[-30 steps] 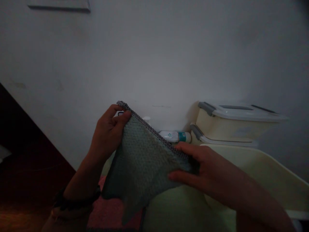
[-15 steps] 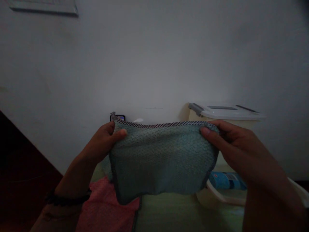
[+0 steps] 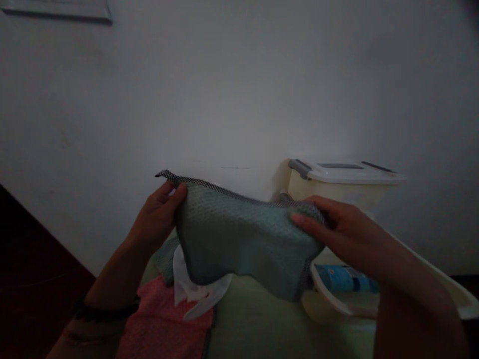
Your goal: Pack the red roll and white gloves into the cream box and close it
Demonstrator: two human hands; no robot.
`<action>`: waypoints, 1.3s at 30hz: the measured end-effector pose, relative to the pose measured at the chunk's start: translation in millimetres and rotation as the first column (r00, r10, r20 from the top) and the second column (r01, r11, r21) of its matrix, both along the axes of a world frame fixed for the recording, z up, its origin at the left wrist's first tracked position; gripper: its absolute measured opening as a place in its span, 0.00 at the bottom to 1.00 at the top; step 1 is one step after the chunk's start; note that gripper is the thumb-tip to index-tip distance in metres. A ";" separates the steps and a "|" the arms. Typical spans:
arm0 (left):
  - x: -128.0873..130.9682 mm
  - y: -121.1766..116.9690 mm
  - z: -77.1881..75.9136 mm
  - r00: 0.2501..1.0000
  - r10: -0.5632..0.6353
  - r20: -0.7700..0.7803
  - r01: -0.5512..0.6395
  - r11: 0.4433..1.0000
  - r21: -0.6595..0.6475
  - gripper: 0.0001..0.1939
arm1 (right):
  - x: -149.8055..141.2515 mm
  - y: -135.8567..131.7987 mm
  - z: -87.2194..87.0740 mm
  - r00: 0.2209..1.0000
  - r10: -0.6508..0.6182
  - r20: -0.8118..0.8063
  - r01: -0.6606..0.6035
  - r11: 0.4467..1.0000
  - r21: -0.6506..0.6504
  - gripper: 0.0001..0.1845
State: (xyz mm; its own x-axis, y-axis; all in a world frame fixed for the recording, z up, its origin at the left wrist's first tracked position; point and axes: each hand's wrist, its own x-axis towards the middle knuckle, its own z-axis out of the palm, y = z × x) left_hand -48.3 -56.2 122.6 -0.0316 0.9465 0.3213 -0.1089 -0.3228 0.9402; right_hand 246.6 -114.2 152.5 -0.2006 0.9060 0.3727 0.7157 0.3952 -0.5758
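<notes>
A grey-green cleaning cloth (image 3: 243, 234) with a black-and-white checked edge is stretched between my two hands above the table. My left hand (image 3: 159, 214) pinches its upper left corner between thumb and fingers. At the upper right corner, my right hand (image 3: 337, 224) grips the cloth, thumb in front and fingers behind. The top edge slopes down toward the right. Below the cloth's left side, a white cloth or tissue (image 3: 204, 296) lies over a pink-red cloth (image 3: 164, 324). Another green cloth (image 3: 164, 259) shows in part behind my left wrist.
A pale storage box (image 3: 333, 194) with a white lid and grey latch stands against the wall at right. In front of it, an open cream container (image 3: 325, 301) holds a blue package (image 3: 344, 278). The pale green table (image 3: 258, 324) lies below.
My right hand has moved left and down, so the held cloth tilts and sags. Its left side has risen, and the white piece over the pink-red cloth now shows.
</notes>
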 end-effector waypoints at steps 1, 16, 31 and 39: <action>2.4 -3.3 1.9 0.999 0.010 -0.054 -0.010 1.000 -0.011 0.11 | -0.5 -1.8 -1.7 0.996 0.074 0.056 -0.072 0.997 -0.041 0.14; 40.2 -44.9 13.2 0.734 -0.179 -0.655 0.311 0.946 0.090 0.09 | -66.7 -4.8 -10.9 0.950 0.282 -0.131 -0.282 0.959 0.018 0.08; -2.3 -18.7 10.8 0.806 -0.101 -0.584 0.119 0.993 -0.007 0.12 | -20.0 9.8 -6.1 0.934 -0.035 -0.354 0.115 0.972 0.207 0.12; -14.2 -5.5 6.1 0.869 -0.018 -0.494 0.091 0.988 0.124 0.11 | -17.6 1.4 5.8 0.854 -0.451 -0.260 0.516 0.802 0.302 0.15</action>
State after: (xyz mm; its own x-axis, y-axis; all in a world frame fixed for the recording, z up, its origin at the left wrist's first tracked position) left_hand -62.5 -61.7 128.7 0.2143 0.8867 0.4097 0.3327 -0.4607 0.8228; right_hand 229.0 -112.8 158.3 0.3227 0.6707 0.6679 0.7737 0.2196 -0.5943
